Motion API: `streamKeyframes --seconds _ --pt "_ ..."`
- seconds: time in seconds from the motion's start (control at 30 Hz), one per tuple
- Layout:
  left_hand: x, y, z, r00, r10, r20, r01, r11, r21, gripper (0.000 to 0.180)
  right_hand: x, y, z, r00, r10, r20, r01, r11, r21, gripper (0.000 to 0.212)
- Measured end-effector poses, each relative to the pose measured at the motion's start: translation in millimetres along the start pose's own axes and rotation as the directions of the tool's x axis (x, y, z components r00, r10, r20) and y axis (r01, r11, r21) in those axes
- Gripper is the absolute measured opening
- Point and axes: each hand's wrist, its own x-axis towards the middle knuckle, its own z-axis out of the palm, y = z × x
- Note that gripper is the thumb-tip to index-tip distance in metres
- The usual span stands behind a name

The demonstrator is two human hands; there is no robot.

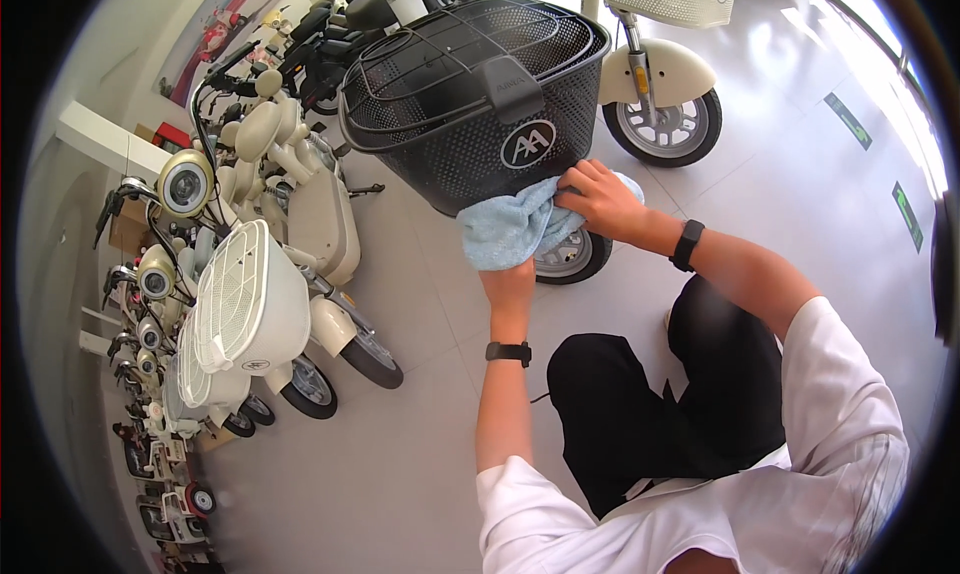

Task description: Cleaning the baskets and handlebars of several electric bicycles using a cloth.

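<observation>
A light blue cloth point(510, 224) is bunched at the lower front of a black mesh basket point(450, 154), just below its round emblem. My right hand point(600, 199) grips the cloth with bent fingers, close to the basket's bottom edge. My left hand point(512, 279) reaches up into the cloth from below; the fabric drapes over it and hides its fingers. Behind the cloth, part of a front wheel point(572, 258) shows under the basket. The basket's wire lid point(440, 59) lies across its top, with a black latch point(508, 89) at the front.
Cream scooters with white baskets point(255, 299) stand in a row along the left. Another cream scooter's front wheel point(662, 126) is just beyond the black basket, to the right. Green floor markings point(848, 121) lie on the pale tiles point(420, 474). My bent knees are close below my hands.
</observation>
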Motion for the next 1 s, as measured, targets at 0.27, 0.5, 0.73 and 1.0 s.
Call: streamKeyframes --seconds 0.27,0.5,0.73,1.0 --pt "76 6 -42 0.969 0.17 -0.178 -0.12 0.958 0.261 0.036 71 -14 -50 0.941 0.073 -0.332 -0.054 0.996 0.068 0.046" --pt "10 -3 -11 0.994 0.11 -0.015 -0.109 0.992 0.066 0.036 9 -11 -23 0.997 0.061 0.054 -0.063 0.997 0.034 0.047" --pt "71 24 -69 0.961 0.127 -0.246 -0.126 0.992 0.021 0.043 67 -30 -85 0.913 -0.067 -0.403 0.09 0.995 0.038 0.048" --pt "168 35 -93 0.954 0.161 -0.251 -0.097 0.963 0.25 0.039 118 -16 -90 0.948 0.141 -0.284 -0.115 0.988 0.104 0.059"
